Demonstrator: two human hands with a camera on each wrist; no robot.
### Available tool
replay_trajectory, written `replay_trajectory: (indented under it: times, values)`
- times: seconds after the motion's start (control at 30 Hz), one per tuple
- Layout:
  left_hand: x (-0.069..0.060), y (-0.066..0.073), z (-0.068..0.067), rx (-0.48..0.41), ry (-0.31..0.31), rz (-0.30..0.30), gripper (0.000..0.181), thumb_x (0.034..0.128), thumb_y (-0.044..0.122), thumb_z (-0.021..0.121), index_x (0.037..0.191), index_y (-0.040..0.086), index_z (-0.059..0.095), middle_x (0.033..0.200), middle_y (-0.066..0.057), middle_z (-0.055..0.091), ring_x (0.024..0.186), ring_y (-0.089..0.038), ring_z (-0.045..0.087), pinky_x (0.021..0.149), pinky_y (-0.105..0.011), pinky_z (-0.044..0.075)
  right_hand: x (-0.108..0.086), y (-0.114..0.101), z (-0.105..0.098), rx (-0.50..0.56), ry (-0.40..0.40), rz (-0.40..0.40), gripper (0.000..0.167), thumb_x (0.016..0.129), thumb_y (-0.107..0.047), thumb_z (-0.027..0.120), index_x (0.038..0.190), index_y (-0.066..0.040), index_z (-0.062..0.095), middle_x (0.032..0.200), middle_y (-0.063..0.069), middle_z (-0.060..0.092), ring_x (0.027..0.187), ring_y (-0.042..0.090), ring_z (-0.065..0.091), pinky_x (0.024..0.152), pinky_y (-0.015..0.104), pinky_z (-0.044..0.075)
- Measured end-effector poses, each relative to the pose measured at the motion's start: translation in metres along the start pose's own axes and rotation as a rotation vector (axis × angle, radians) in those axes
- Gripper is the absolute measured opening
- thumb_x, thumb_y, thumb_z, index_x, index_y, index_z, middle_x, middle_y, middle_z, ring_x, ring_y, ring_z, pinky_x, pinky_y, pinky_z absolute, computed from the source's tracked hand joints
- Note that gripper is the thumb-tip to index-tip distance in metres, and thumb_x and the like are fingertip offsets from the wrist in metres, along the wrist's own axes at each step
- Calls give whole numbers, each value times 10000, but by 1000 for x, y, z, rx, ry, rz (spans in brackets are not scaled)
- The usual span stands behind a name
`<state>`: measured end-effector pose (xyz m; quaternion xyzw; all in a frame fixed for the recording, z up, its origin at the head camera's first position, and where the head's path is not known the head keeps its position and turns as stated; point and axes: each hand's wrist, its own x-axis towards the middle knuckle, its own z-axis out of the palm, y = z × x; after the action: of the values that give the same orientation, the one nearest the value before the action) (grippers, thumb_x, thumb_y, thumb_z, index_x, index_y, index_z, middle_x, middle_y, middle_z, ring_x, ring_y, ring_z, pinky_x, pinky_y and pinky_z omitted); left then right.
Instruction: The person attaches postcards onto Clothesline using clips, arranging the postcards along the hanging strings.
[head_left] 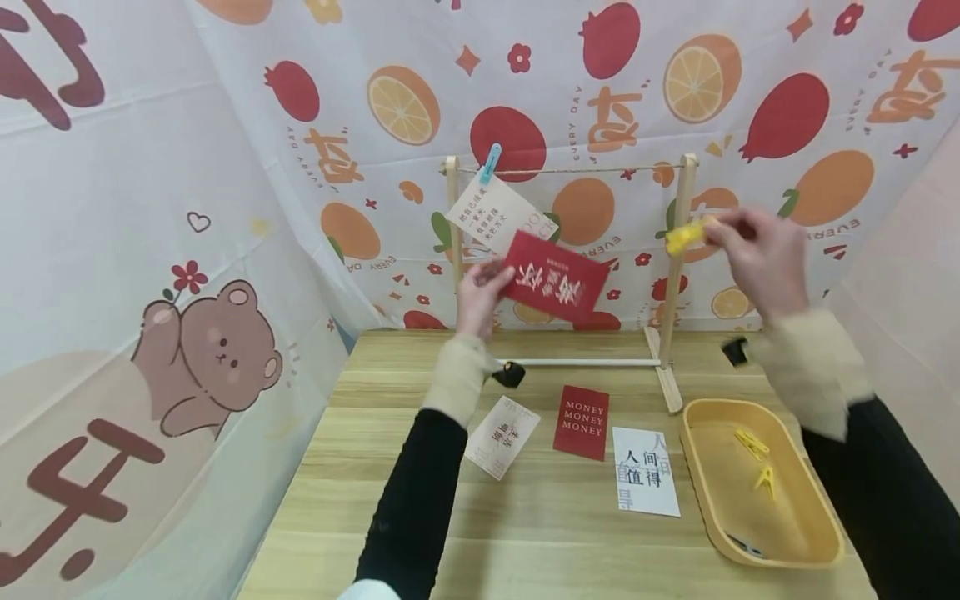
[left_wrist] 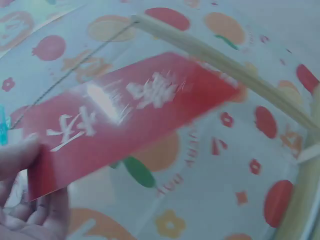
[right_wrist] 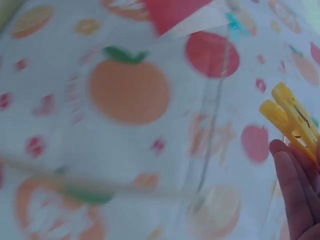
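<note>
The red card point(head_left: 557, 277) should be light and thin like stiff paper, so it could be bent or creased by a hard squeeze. Its shiny front may be a bit slippery. It is best held by a short end, away from the big words. It is gripped at one end by the left hand point(head_left: 480, 293), with the thumb on its front. It is held up in the air, toward the back edge of the table point(head_left: 337, 500), between the rack point(head_left: 664, 371)'s two posts; part of the hung white card point(head_left: 487, 212) is covered by it. Its front is coloured red and printed with big pale writing, and a bright shine is seen there. A yellow clip point(head_left: 684, 238) is pinched by the right hand point(head_left: 765, 262). It should be light, hard and springy, best squeezed at its tail ends.
</note>
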<state>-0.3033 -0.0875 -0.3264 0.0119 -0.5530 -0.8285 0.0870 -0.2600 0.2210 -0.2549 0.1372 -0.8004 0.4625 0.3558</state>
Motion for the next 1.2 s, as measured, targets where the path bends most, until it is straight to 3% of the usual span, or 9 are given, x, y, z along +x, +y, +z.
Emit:
replay_trajectory:
  times: [0.1, 0.2, 0.3, 0.43, 0.57, 0.73, 1.2]
  values:
    - [19, 16, 12, -99, 61, 63, 313, 829, 7, 657, 1135, -21, 595, 1026, -86, 621, 906, -178, 594, 778, -267, 490, 47, -26, 32, 98, -57, 13, 230, 836, -82, 676, 935, 121, 636, 787, -45, 621, 695, 90, 597, 683, 169, 491]
    - [33, 23, 21, -148, 117, 98, 265, 834, 11, 658, 1095, -17, 625, 974, -66, 636, 836, -143, 601, 727, -260, 495, 83, -46, 66, 70, -134, 29, 241, 862, -126, 651, 968, 91, 645, 881, 78, 649, 726, 123, 611, 703, 198, 505]
    - [41, 26, 29, -177, 165, 91, 189, 823, 13, 672, 1008, -4, 639, 938, -56, 638, 787, -133, 599, 671, -236, 497, 105, -59, 93, -17, -219, 54, 265, 893, -173, 612, 1020, 57, 644, 987, 150, 641, 784, 158, 628, 720, 211, 505]
    - [49, 27, 39, -194, 216, 72, 90, 803, 31, 701, 852, 58, 631, 861, -40, 641, 736, -119, 595, 608, -207, 480, 125, -67, 120, -91, -288, 79, 268, 914, -174, 578, 1060, 40, 647, 1008, 157, 646, 844, 206, 642, 721, 215, 503]
    - [55, 28, 47, -203, 231, 64, 95, 802, 44, 707, 801, 90, 624, 815, -28, 632, 730, -115, 593, 635, -211, 481, 137, -71, 137, -189, -312, 115, 280, 922, -203, 565, 1097, -7, 660, 1017, 126, 652, 854, 193, 643, 707, 201, 497]
    - [60, 28, 51, -240, 252, 47, 88, 800, 40, 707, 815, 75, 628, 826, -39, 629, 762, -139, 597, 720, -245, 498, 143, -70, 152, -239, -351, 158, 289, 925, -221, 556, 1125, -38, 657, 1046, 104, 638, 849, 172, 632, 713, 199, 492]
    - [66, 33, 52, -283, 262, 16, 214, 805, 51, 707, 990, -33, 640, 863, -58, 615, 783, -143, 587, 709, -230, 481, 143, -64, 164, -190, -394, 234, 318, 922, -235, 549, 1149, -32, 640, 1045, 122, 642, 860, 191, 623, 726, 197, 494]
